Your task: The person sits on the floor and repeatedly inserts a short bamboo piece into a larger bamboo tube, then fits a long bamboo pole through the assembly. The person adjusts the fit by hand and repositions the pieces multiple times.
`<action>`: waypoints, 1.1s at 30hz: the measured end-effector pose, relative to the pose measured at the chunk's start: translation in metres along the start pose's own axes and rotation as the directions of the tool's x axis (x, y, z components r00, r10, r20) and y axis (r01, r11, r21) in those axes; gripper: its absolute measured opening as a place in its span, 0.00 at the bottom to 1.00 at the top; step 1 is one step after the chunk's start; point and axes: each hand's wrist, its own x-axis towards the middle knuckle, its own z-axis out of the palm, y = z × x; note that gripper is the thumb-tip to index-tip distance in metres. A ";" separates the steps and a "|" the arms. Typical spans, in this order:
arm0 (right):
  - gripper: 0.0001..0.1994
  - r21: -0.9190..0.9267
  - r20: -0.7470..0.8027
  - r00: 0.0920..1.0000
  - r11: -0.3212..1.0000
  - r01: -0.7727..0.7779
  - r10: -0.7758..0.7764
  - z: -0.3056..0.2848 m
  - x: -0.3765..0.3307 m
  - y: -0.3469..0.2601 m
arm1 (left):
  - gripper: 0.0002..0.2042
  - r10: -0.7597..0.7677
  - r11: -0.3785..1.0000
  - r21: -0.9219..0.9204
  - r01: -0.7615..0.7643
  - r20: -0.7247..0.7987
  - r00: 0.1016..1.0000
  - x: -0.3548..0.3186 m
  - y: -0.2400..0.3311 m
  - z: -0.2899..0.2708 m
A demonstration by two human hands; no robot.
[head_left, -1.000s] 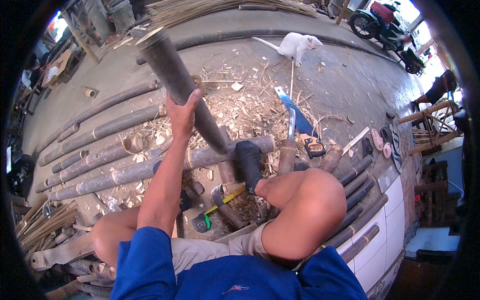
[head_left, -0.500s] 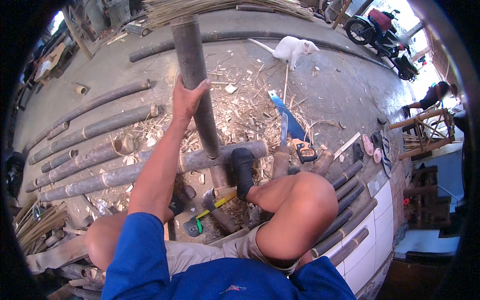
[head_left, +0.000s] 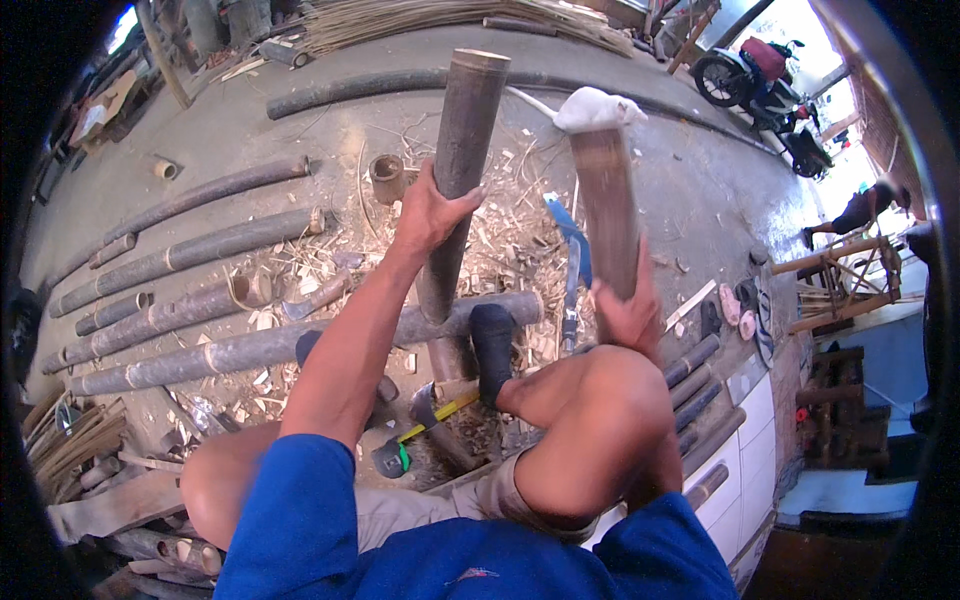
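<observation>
Over the lying pole (head_left: 260,348): left hand (head_left: 435,212) outstretched, grip closed around a near-upright bamboo tube (head_left: 470,120).
By the right knee (head_left: 632,385): right hand (head_left: 632,318) nearer the body, grip closed on a blurred bamboo block (head_left: 605,200).

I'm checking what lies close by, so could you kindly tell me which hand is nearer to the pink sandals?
Right: the right hand, holding a blurred bamboo tube, is a little left of the pink sandals; the left hand, holding another tube, is farther left.
</observation>
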 end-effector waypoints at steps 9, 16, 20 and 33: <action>0.41 0.280 0.054 0.998 0.960 0.007 -0.023 -0.081 0.270 -0.061 | 0.37 0.038 0.995 0.096 -0.027 -0.116 0.993 -0.008 0.000 0.002; 0.44 0.015 0.224 0.905 0.929 0.369 -0.363 -0.025 0.256 -0.088 | 0.37 0.038 0.998 0.054 -0.033 -0.090 0.995 -0.013 -0.003 -0.006; 0.36 0.203 0.083 0.952 0.940 0.274 -0.295 -0.057 0.272 -0.098 | 0.37 0.070 0.994 0.088 -0.061 -0.098 0.993 -0.020 -0.006 -0.006; 0.50 0.213 0.284 0.956 0.977 0.009 -0.070 -0.050 0.162 -0.057 | 0.34 0.024 1.000 -0.015 -0.026 -0.099 0.995 -0.103 -0.007 0.013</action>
